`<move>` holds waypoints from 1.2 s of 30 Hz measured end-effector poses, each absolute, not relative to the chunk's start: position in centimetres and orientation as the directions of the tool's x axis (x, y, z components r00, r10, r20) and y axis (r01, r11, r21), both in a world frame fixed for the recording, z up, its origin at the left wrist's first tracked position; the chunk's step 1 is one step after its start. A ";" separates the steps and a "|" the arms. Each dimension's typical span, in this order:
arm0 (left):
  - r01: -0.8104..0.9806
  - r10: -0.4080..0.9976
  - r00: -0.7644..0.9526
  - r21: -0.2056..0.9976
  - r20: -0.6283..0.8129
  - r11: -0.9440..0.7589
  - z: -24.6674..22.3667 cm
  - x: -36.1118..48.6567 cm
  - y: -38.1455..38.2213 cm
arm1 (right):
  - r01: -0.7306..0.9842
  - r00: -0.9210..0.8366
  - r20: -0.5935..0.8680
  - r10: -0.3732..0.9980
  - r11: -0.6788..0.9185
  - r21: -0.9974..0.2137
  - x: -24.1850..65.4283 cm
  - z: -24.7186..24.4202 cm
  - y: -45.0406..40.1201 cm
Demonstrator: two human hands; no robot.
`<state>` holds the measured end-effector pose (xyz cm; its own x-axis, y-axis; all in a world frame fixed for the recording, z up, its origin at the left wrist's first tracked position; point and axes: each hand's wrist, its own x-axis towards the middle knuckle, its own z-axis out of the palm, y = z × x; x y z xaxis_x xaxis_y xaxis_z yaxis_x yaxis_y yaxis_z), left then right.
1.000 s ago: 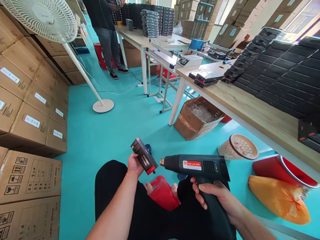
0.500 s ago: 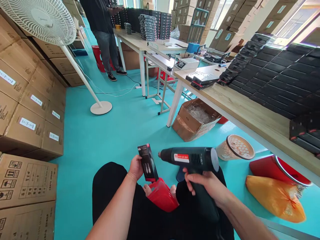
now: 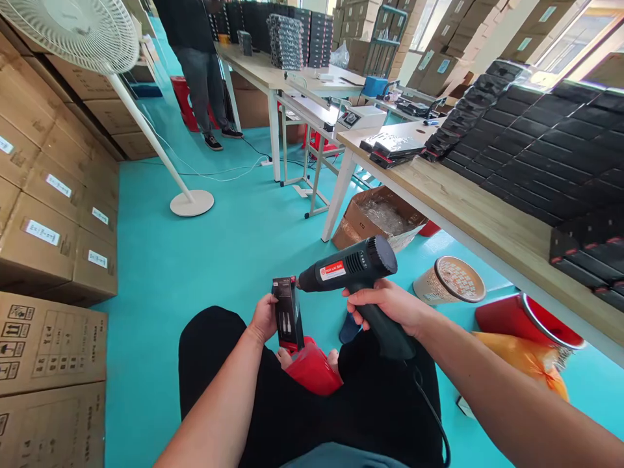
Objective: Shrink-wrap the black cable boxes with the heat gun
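Head cam: L hand (image 3: pixel 266 316) has its grip closed on the L edge of a small blk box (image 3: pixel 288 318), thumb on front face; box is near-upright, approx. between the knees, just above a red plastic item (image 3: pixel 316 369) betw. the feet. R hand (image 3: pixel 383 305) has its grip wrapped round the handle of a dk heat gun (image 3: pixel 348 263), red/white label facing cam. Nozzle points L, tip right by box's upper R corner; contact: can't tell. Cord (image 3: pixel 436 416) hangs from handle base, over R thigh.

Off to R: wood-top surface (image 3: pixel 468 182) w/ stacked blk boxes (image 3: pixel 531 149); open carton (image 3: pixel 363 221) w/ clear plastic below; patterned bin (image 3: pixel 451 279) on floor. Far L: white fan (image 3: pixel 73 29). Another person (image 3: pixel 195 78) stands by the back surface (image 3: pixel 258 71).
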<state>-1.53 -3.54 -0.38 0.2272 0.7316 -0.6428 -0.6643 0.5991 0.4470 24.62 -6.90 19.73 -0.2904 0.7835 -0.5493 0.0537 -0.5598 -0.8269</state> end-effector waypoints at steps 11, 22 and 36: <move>-0.727 0.773 0.135 0.468 -0.620 0.503 -0.9 -2.6 -2.8 | 0.037 -0.244 -0.665 0.706 -0.679 -0.734 25.7 16.1 -16.4; -0.559 0.912 -0.125 0.787 -0.391 0.261 -0.8 -1.7 -3.1 | -0.268 -0.006 -0.633 0.774 -0.612 -0.745 28.2 13.3 -15.6; 0.250 0.997 -0.013 0.966 0.070 -0.065 -4.1 -2.3 -3.1 | -0.183 -0.125 -0.596 0.793 -0.609 -0.772 28.9 16.0 -11.6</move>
<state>-2.31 -3.15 -4.12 -0.0131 0.9974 0.0704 0.2498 -0.0649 0.9661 28.89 -11.58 16.01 -0.1250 0.7929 -0.5963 -0.1827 -0.6092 -0.7717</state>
